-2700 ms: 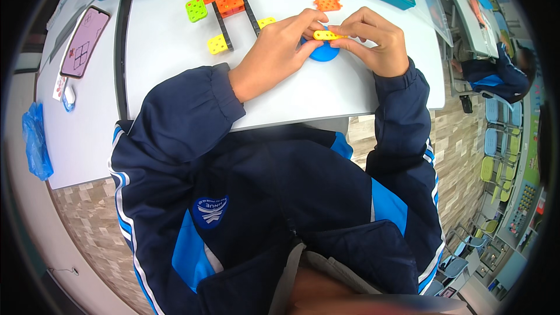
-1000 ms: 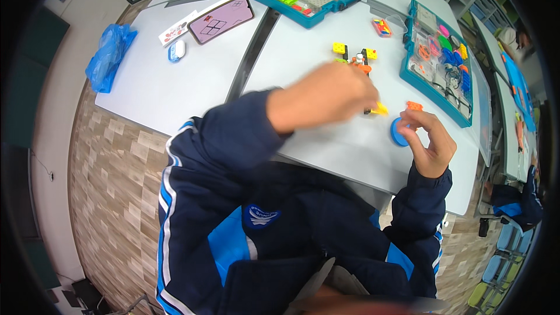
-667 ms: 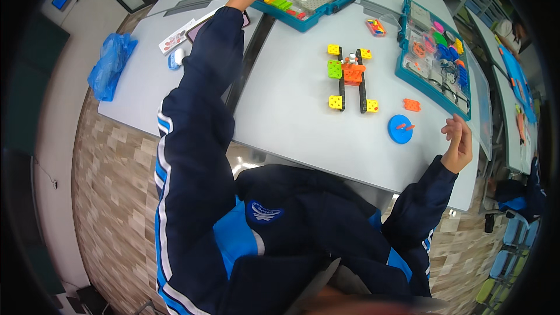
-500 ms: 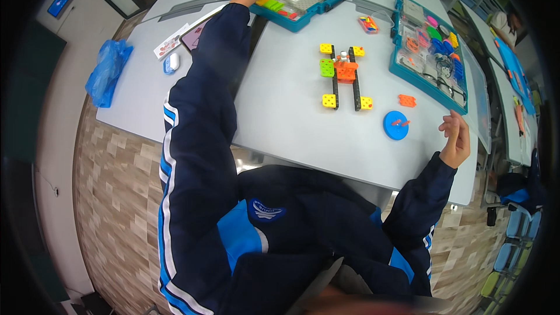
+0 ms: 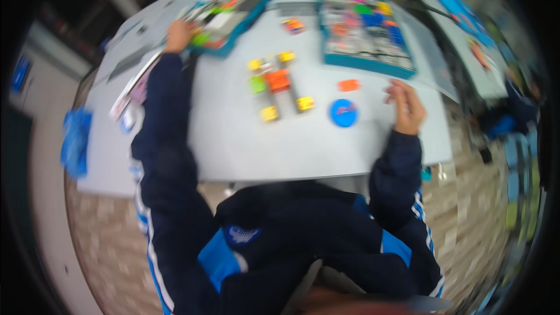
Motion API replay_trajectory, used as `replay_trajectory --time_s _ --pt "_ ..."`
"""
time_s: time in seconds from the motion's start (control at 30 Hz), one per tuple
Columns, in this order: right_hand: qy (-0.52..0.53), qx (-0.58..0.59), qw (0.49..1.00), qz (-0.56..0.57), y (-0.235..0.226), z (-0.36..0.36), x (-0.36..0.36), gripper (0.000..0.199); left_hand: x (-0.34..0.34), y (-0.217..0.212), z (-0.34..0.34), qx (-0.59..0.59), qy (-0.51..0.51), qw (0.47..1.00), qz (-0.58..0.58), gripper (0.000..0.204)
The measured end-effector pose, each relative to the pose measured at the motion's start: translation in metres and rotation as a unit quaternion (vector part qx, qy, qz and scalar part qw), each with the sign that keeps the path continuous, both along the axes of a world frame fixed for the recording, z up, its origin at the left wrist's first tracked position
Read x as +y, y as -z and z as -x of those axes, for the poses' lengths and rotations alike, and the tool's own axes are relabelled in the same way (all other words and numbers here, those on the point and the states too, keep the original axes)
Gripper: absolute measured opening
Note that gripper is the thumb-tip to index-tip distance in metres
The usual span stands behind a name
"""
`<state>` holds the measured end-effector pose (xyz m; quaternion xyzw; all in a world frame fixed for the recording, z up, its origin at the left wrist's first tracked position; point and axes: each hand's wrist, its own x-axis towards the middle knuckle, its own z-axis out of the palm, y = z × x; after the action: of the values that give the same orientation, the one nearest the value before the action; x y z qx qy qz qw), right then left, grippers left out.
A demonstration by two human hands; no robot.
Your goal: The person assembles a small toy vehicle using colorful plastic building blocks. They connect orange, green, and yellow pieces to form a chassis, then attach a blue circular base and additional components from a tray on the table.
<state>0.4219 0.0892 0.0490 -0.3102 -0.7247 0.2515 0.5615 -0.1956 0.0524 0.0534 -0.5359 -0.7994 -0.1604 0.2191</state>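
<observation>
At the left end of a teal parts case (image 5: 230, 46), my left hand (image 5: 178, 36) reaches in among the building pieces; motion blur smears its fingers. My right hand (image 5: 408, 108) hovers over the table's right side, its fingers loosely bent and apart, with nothing seen in them. Nearest to it are an orange plate piece (image 5: 349, 85) and a blue disc (image 5: 343, 113) with small reddish pegs. Between my arms stands a building-block model (image 5: 277, 81) with dark beams, yellow corner blocks, an orange middle and a green block on its left.
A second teal case (image 5: 367, 64) holds sorted parts at the right back. A small box of colourful pieces (image 5: 293, 25) lies between the cases. Beside my left sleeve are a white case (image 5: 128, 118) and a flat pinkish item (image 5: 139, 89). A blue plastic bag (image 5: 76, 143) hangs at the left edge.
My view has swung, so the table's things sit further left and are blurred. My left hand stays at the same case's left end; my right hand remains near the blue disc.
</observation>
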Motion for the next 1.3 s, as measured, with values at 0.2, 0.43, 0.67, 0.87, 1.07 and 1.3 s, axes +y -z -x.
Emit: replay_trajectory --time_s 0.2,0.43,0.67,0.87,1.07,1.3 --pt "-0.007 0.023 1.0 -0.02 -0.005 -0.001 -0.004 0.012 0.017 0.016 0.037 -0.074 -0.049 0.996 0.015 0.019" --pt "0.012 0.009 1.0 -0.01 -0.005 0.003 -0.004 0.014 0.023 0.018 0.033 -0.052 -0.017 0.998 -0.019 0.017" --pt "0.011 0.005 1.0 -0.006 -0.001 0.002 -0.001 0.018 0.006 -0.006 -0.021 -0.145 0.156 0.977 -0.027 0.019" --pt "0.003 0.035 0.999 0.002 0.005 0.001 0.002 0.017 0.001 -0.009 -0.042 -0.142 0.114 0.983 0.011 0.019" --pt "-0.005 0.032 0.999 0.015 0.012 -0.002 0.008 0.023 -0.002 -0.008 -0.029 -0.127 0.114 0.985 -0.007 0.03" --pt "-0.008 0.022 0.999 0.038 0.012 -0.002 0.005 0.027 -0.016 -0.015 -0.018 -0.157 0.094 0.983 0.007 0.024"
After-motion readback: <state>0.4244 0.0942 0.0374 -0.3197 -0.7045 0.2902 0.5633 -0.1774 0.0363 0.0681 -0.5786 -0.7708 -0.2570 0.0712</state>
